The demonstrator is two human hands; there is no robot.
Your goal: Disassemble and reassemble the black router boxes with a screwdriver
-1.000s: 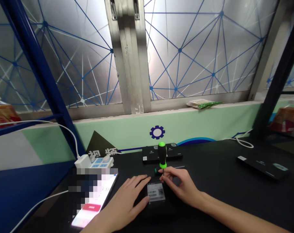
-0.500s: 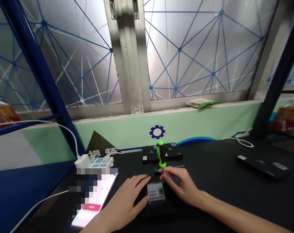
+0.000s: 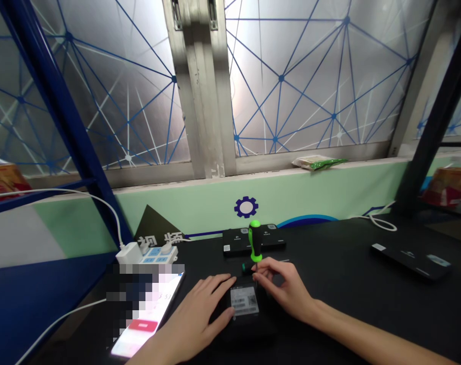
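A small black device [image 3: 249, 319] with a white barcode label [image 3: 244, 300] lies on the black bench. My left hand [image 3: 198, 317] rests flat on its left side, fingers stretched out. My right hand [image 3: 281, 286] pinches the thin shaft of a green-and-black screwdriver [image 3: 255, 242], which stands upright with its tip on the device's far edge. A small green-tipped part [image 3: 247, 267] lies just behind the device.
A lit phone [image 3: 148, 312] lies at the left, by a white power strip [image 3: 150, 252] with a cable. Two more black devices sit behind [image 3: 253, 238] and at the right [image 3: 411, 258]. A blue rack post [image 3: 68, 126] rises at the left. A snack packet [image 3: 317, 162] lies on the sill.
The screwdriver handle has rocked slightly left and back while my right fingers shifted on its shaft. My left hand has stayed put.
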